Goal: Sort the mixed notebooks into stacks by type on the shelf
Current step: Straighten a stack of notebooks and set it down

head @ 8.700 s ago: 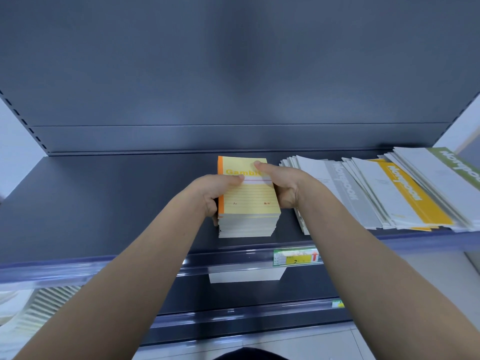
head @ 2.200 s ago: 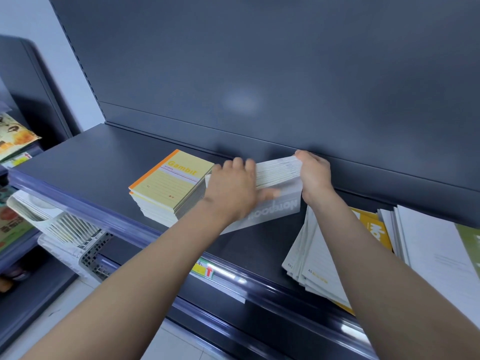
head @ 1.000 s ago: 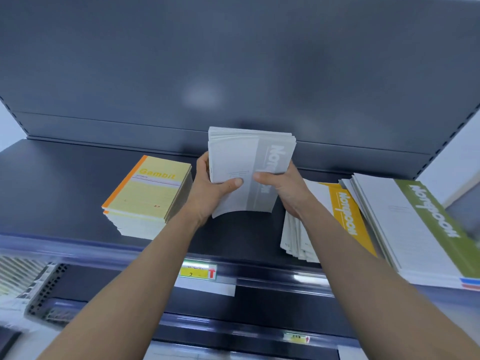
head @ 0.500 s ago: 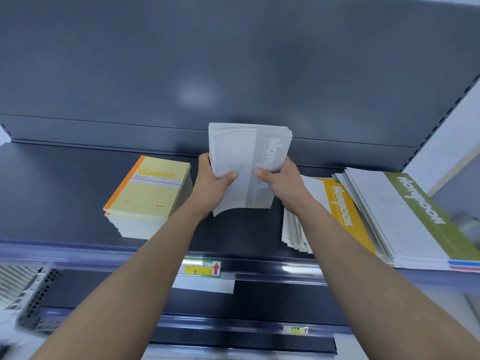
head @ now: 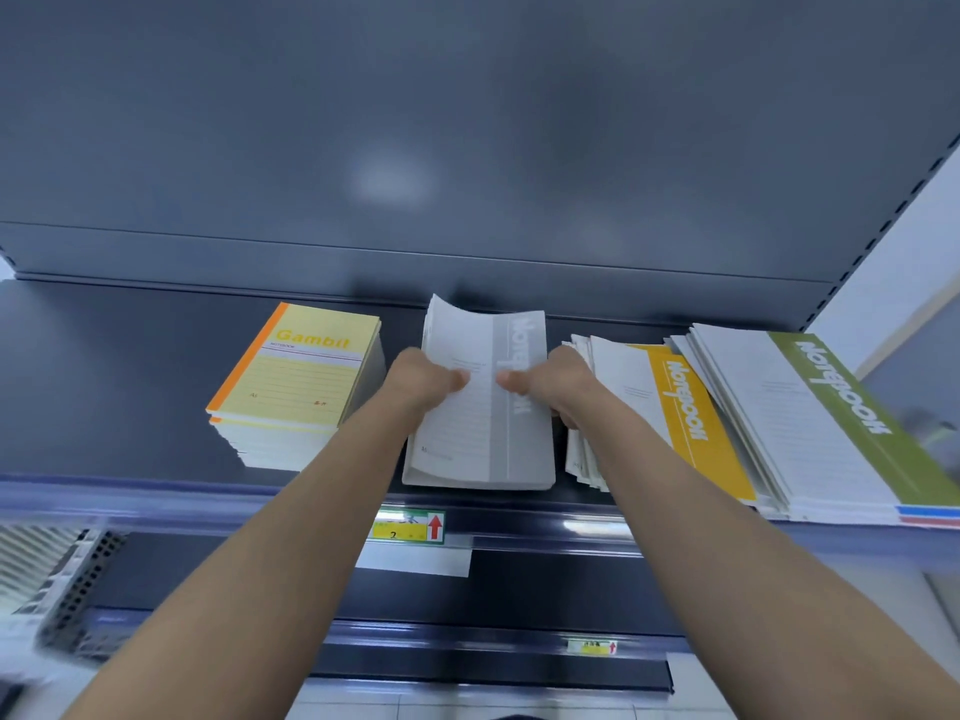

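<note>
A bundle of grey-striped white notebooks [head: 485, 444] lies on the dark shelf [head: 130, 376], its far end curling upward. My left hand [head: 423, 381] grips its left side and my right hand [head: 553, 384] grips its right side, thumbs on top. Left of it stands a neat stack of yellow Gambit notebooks [head: 301, 376]. To the right lies a loose pile of yellow-striped notebooks [head: 680, 407], and beyond it a stack of green-striped notebooks [head: 831, 423].
The shelf's back panel [head: 467, 148] rises directly behind the stacks. A price-tag rail [head: 410, 527] runs along the front edge. A lower shelf and a wire basket [head: 62, 579] sit below at the left.
The grey-striped bundle, held up off the shelf half a second ago, has come down flat onto the shelf between the Gambit stack and the yellow-striped pile. Both hands still hold it.
</note>
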A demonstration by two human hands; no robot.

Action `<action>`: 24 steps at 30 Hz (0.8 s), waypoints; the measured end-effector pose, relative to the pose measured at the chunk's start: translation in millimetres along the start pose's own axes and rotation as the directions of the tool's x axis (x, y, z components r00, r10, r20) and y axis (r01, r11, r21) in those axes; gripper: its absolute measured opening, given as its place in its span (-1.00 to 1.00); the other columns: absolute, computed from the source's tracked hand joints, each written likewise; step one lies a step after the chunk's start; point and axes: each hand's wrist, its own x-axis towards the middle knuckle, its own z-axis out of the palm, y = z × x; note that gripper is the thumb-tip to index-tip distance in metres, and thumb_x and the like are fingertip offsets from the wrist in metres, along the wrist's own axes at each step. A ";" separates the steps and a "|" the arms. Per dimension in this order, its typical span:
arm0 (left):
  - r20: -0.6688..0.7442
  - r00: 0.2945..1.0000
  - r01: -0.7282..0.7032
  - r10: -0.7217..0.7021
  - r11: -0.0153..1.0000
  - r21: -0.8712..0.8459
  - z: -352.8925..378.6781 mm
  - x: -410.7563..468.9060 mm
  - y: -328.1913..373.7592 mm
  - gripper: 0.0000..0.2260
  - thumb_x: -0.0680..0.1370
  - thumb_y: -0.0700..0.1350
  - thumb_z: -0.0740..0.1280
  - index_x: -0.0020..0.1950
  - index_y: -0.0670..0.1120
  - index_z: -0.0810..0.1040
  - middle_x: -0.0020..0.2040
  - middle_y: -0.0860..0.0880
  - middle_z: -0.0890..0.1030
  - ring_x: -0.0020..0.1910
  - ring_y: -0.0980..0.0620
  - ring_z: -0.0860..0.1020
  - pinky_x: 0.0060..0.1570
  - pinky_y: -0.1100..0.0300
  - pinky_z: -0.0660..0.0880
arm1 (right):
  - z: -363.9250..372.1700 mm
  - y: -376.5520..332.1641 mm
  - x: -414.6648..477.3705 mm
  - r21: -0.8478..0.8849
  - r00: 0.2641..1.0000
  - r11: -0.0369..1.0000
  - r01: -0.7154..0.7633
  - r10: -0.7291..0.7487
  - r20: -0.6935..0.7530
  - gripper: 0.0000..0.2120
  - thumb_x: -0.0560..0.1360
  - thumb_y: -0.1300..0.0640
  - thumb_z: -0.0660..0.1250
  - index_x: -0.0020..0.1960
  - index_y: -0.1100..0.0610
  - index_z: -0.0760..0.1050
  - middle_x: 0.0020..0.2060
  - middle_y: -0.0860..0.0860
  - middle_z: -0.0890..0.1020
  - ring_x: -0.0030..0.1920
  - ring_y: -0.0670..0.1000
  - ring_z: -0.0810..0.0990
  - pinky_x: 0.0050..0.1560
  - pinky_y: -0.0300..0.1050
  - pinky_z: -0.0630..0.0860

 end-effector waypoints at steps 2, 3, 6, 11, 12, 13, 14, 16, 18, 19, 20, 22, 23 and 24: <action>-0.018 1.000 0.021 -0.019 0.995 0.096 1.6 0.9 -4.9 -0.61 0.51 -0.10 0.39 0.23 -0.28 0.42 0.12 -0.16 0.54 0.09 -0.17 0.55 -0.08 0.10 0.46 | 5.9 4.7 2.0 -0.050 1.000 0.999 -0.015 0.015 -0.002 -0.53 0.31 0.03 0.55 0.08 0.25 0.48 -0.01 0.12 0.62 -0.05 0.13 0.61 -0.12 -0.07 0.54; -0.013 1.000 0.029 -0.027 0.991 0.127 2.4 0.9 -6.6 -0.61 0.51 -0.11 0.39 0.24 -0.28 0.42 0.15 -0.17 0.55 0.11 -0.17 0.54 -0.07 0.10 0.46 | 8.3 6.5 2.4 -0.071 1.000 0.997 -0.023 0.023 -0.008 -0.52 0.30 0.03 0.55 0.08 0.25 0.49 -0.01 0.13 0.62 -0.05 0.13 0.61 -0.07 -0.03 0.56; 0.011 0.998 0.055 -0.058 0.982 0.182 3.6 3.2 -9.8 -0.67 0.52 -0.15 0.35 0.23 -0.25 0.43 0.18 -0.19 0.54 0.10 -0.17 0.55 -0.05 0.12 0.49 | 12.5 9.8 3.7 -0.112 0.999 0.993 -0.048 0.045 -0.026 -0.51 0.27 0.02 0.56 0.06 0.24 0.48 -0.01 0.12 0.62 -0.04 0.14 0.61 0.02 0.06 0.58; -0.005 0.996 0.083 -0.083 0.980 0.182 1.2 3.9 -10.2 -0.67 0.47 -0.13 0.40 0.17 -0.22 0.44 0.19 -0.20 0.51 0.11 -0.18 0.53 0.08 0.01 0.52 | 13.5 4.4 3.4 -0.188 0.998 0.980 -0.060 0.053 -0.044 -0.51 0.27 0.04 0.56 0.08 0.23 0.49 -0.01 0.12 0.62 -0.04 0.13 0.61 0.01 0.06 0.59; -0.008 0.997 0.073 -0.072 0.984 0.160 0.7 3.8 -9.6 -0.71 0.47 -0.17 0.40 0.12 -0.22 0.43 0.16 -0.19 0.53 0.09 -0.19 0.54 0.02 0.03 0.53 | 13.4 3.2 3.3 -0.211 0.998 0.976 -0.055 0.047 -0.046 -0.53 0.28 0.04 0.55 0.07 0.23 0.49 -0.02 0.12 0.62 -0.04 0.13 0.61 0.01 0.06 0.59; -0.015 0.998 0.061 -0.059 0.988 0.139 0.4 4.0 -9.3 -0.75 0.47 -0.20 0.41 0.07 -0.21 0.42 0.12 -0.18 0.54 0.06 -0.19 0.55 -0.04 0.05 0.52 | 13.5 2.3 3.2 -0.229 0.998 0.972 -0.053 0.043 -0.048 -0.54 0.29 0.04 0.54 0.07 0.23 0.49 -0.02 0.12 0.61 -0.04 0.13 0.61 0.00 0.05 0.59; -0.024 0.999 0.050 -0.048 0.991 0.125 0.4 4.4 -9.3 -0.77 0.47 -0.22 0.41 0.03 -0.20 0.41 0.10 -0.18 0.55 0.05 -0.19 0.56 -0.09 0.05 0.51 | 13.3 1.7 3.1 -0.241 0.998 0.969 -0.050 0.039 -0.053 -0.55 0.30 0.05 0.54 0.08 0.22 0.49 -0.02 0.12 0.61 -0.04 0.12 0.61 0.00 0.05 0.60; -0.041 0.999 0.031 -0.026 0.989 0.145 2.0 2.3 -7.9 -0.78 0.47 -0.24 0.40 0.00 -0.19 0.38 0.04 -0.17 0.53 0.05 -0.19 0.54 -0.13 0.08 0.48 | 12.9 1.0 2.2 -0.266 0.998 0.963 -0.044 0.029 -0.061 -0.55 0.31 0.05 0.53 0.09 0.22 0.49 -0.02 0.11 0.61 -0.04 0.12 0.61 -0.02 0.02 0.60; -0.056 0.998 0.031 -0.020 0.978 0.207 3.8 0.5 -7.7 -0.80 0.49 -0.24 0.38 -0.02 -0.18 0.36 0.03 -0.16 0.51 0.06 -0.19 0.53 -0.13 0.08 0.47 | 13.3 0.5 1.4 -0.297 0.998 0.954 -0.045 0.028 -0.062 -0.54 0.31 0.03 0.53 0.10 0.22 0.49 -0.01 0.11 0.61 -0.03 0.12 0.60 -0.03 0.01 0.59; -0.060 0.998 0.036 -0.022 0.973 0.229 4.5 0.3 -8.2 -0.80 0.50 -0.24 0.37 -0.03 -0.19 0.35 0.06 -0.17 0.52 0.06 -0.19 0.53 -0.11 0.08 0.48 | 13.9 0.3 0.8 -0.311 0.998 0.949 -0.046 0.030 -0.056 -0.53 0.31 0.02 0.52 0.11 0.22 0.49 0.00 0.11 0.61 -0.02 0.12 0.60 -0.02 0.01 0.59; -0.063 0.998 0.035 -0.020 0.970 0.241 5.0 0.2 -8.9 -0.81 0.50 -0.24 0.37 -0.03 -0.18 0.35 0.09 -0.19 0.52 0.07 -0.18 0.52 -0.10 0.08 0.48 | 14.6 0.1 0.2 -0.323 0.998 0.945 -0.049 0.034 -0.051 -0.52 0.31 0.01 0.52 0.12 0.21 0.49 0.00 0.11 0.61 -0.01 0.12 0.60 -0.02 0.00 0.59; -0.067 0.998 0.030 -0.013 0.967 0.252 5.9 -0.6 -10.2 -0.80 0.50 -0.23 0.37 -0.02 -0.18 0.35 0.11 -0.19 0.52 0.08 -0.18 0.52 -0.11 0.11 0.47 | 14.9 0.0 -0.6 -0.327 0.998 0.943 -0.056 0.042 -0.050 -0.51 0.32 0.00 0.52 0.12 0.21 0.49 0.00 0.11 0.60 -0.01 0.12 0.60 -0.01 0.01 0.59; -0.069 0.998 0.029 -0.012 0.967 0.253 5.9 -0.9 -10.9 -0.81 0.50 -0.23 0.37 -0.03 -0.17 0.35 0.11 -0.19 0.52 0.08 -0.18 0.52 -0.11 0.12 0.46 | 14.5 -0.3 -0.5 -0.313 0.998 0.948 -0.062 0.050 -0.046 -0.53 0.32 0.02 0.52 0.12 0.22 0.49 0.00 0.12 0.60 -0.01 0.13 0.60 0.00 0.02 0.59; -0.073 0.997 0.028 -0.010 0.968 0.249 5.7 -0.8 -11.3 -0.81 0.50 -0.24 0.37 -0.03 -0.18 0.36 0.11 -0.19 0.53 0.07 -0.18 0.53 -0.12 0.12 0.46 | 13.4 -0.8 -0.2 -0.290 0.997 0.954 -0.071 0.062 -0.043 -0.56 0.34 0.07 0.51 0.12 0.24 0.49 0.00 0.13 0.60 -0.01 0.15 0.61 0.00 0.05 0.59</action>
